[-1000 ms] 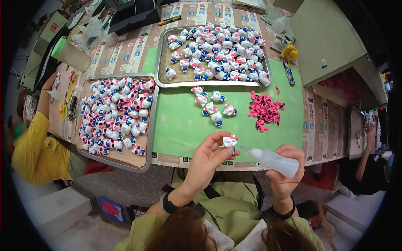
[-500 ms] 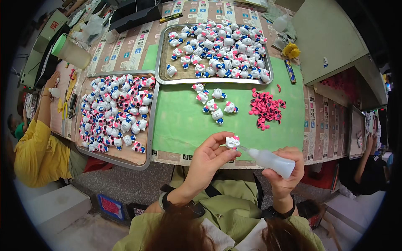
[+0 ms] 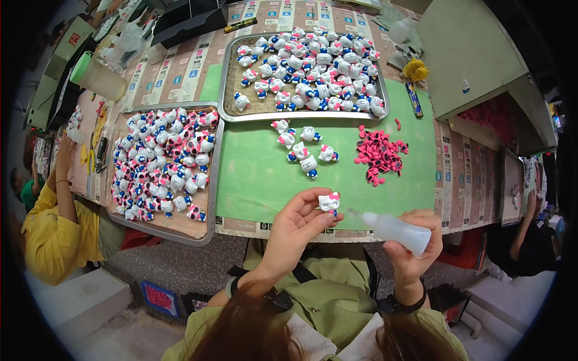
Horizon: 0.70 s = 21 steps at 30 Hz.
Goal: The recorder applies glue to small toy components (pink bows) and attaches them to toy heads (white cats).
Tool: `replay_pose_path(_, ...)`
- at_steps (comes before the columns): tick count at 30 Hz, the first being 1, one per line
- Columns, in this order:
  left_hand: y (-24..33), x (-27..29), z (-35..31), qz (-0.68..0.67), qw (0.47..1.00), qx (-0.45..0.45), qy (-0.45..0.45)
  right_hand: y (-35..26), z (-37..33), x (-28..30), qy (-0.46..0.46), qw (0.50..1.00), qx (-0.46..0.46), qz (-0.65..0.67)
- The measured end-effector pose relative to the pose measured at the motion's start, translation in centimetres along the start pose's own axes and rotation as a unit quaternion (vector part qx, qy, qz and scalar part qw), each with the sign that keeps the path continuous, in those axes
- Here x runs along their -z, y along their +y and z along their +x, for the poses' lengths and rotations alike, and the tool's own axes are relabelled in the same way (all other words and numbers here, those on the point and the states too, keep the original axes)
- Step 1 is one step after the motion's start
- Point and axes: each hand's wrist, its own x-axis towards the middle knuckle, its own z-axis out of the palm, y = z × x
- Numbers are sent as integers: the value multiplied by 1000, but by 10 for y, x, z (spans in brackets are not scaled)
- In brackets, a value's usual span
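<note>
Between the thumb and fingers of my left hand [image 3: 295, 231] is a small white cat figurine [image 3: 329, 203] with a pink bow and blue clothes. My right hand [image 3: 415, 249] grips a translucent squeeze bottle [image 3: 400, 231], tilted so its thin nozzle points left at the figurine. The nozzle tip is close beside the figurine; whether they touch I cannot tell. Beyond my hands, several loose figurines [image 3: 308, 163] lie on the green mat [image 3: 253, 186]. A heap of small pink pieces with dark centres [image 3: 380, 153] lies to their right.
A metal tray [image 3: 232, 114] at the back holds many figurines. Another tray [image 3: 212, 222] at the left holds figurines with pink and dark parts. A grey-green cabinet [image 3: 475, 54] stands at right. A co-worker in a yellow top [image 3: 51, 234] sits at left; another person [image 3: 515, 246] is at right.
The bottle has drawn back slightly to the right, widening the gap to the figurine. The figurine is turned a little more face up. At left, the co-worker's arm has shifted.
</note>
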Motion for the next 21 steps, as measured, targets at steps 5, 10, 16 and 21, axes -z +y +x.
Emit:
replay_pose_path(5, 2, -1, 0, -4, 1000, 10, -12, 2, 1, 1, -4, 1000, 8, -9)
replay_pose_path(10, 3, -1, -2, -4, 1000, 5, -6, 1, 0, 0, 7, 1000, -3, -8)
replay_pose_path(16, 0, 1, -1, 18, 1000, -21, 7, 3, 1, 3, -17, 999, 4, -30)
replay_pose_path(21, 0, 2, 0, 15, 999, -35, 22, 16, 11, 13, 181, 963, -136, 147)
